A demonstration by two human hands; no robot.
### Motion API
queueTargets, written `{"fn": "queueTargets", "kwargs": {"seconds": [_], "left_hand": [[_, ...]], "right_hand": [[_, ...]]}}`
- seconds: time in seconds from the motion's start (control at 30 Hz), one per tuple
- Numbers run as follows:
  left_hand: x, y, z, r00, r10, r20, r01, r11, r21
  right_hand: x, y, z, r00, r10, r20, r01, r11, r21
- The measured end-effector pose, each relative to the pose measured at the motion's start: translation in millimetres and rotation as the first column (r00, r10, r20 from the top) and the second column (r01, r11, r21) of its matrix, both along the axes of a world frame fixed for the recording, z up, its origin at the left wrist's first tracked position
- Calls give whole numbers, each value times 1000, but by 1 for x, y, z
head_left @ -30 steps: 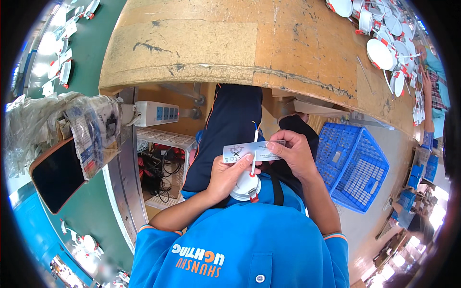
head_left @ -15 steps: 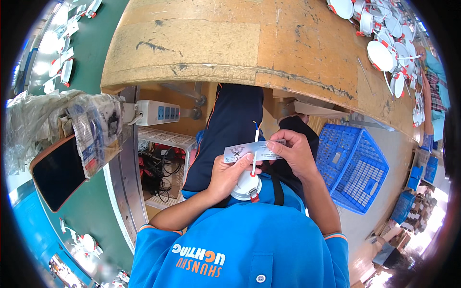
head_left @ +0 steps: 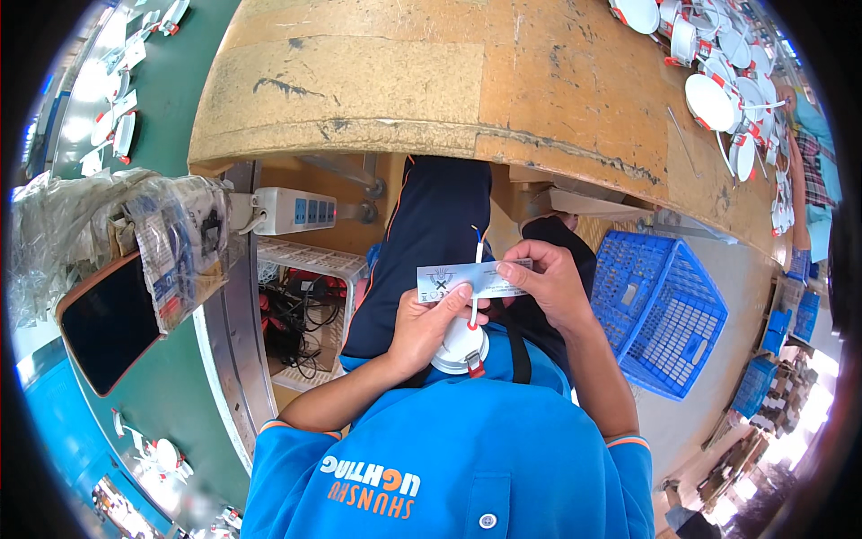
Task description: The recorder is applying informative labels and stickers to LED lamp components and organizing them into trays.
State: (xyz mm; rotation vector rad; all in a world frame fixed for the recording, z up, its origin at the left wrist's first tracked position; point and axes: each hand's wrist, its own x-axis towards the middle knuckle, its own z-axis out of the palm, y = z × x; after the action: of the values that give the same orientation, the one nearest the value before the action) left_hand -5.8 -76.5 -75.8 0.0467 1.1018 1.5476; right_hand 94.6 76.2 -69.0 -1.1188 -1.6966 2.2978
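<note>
My left hand (head_left: 437, 326) pinches the left part of a silvery-white printed label (head_left: 449, 279) with its thumb on top. The label's right end is pinched between the thumb and fingers of my right hand (head_left: 544, 280). A white cable (head_left: 479, 255) with bare coloured wire ends passes by the label and runs down to a round white downlight (head_left: 461, 350). That lamp lies against my lap below the left hand, and a red-tipped spring clip (head_left: 475, 365) shows at its edge. Whether the left fingers also touch the lamp is hidden.
A worn wooden table (head_left: 377, 81) stands ahead, with many white downlights (head_left: 714, 101) piled at its right. Below right is a blue plastic crate (head_left: 660, 310). A phone (head_left: 108, 323) and power strip (head_left: 310, 211) are at the left, beside a green conveyor (head_left: 184, 81) carrying lamps.
The label has tilted slightly, its printed face now turned a little more toward view. Both hands keep their grip, and the lamp stays in place.
</note>
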Motion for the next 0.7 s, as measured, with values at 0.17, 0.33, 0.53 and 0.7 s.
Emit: {"fn": "queueTargets", "kwargs": {"seconds": [0.17, 0.33, 0.53, 0.7], "left_hand": [[0, 0, 3, 999, 15, 32, -14, 1000, -19], [-1, 0, 5, 999, 18, 50, -17, 1000, -13], [-1, -1, 5, 999, -10, 38, 10, 1000, 9], [-1, -1, 14, 1000, -7, -23, 7, 1000, 16]], "right_hand": [[-2, 1, 0, 1000, 11, -9, -11, 1000, -17], [-2, 4, -5, 997, 58, -44, -61, 997, -52], [-3, 9, -2, 993, 113, -16, -114, 991, -73], [-5, 10, 0, 991, 122, -56, -127, 987, -94]]}}
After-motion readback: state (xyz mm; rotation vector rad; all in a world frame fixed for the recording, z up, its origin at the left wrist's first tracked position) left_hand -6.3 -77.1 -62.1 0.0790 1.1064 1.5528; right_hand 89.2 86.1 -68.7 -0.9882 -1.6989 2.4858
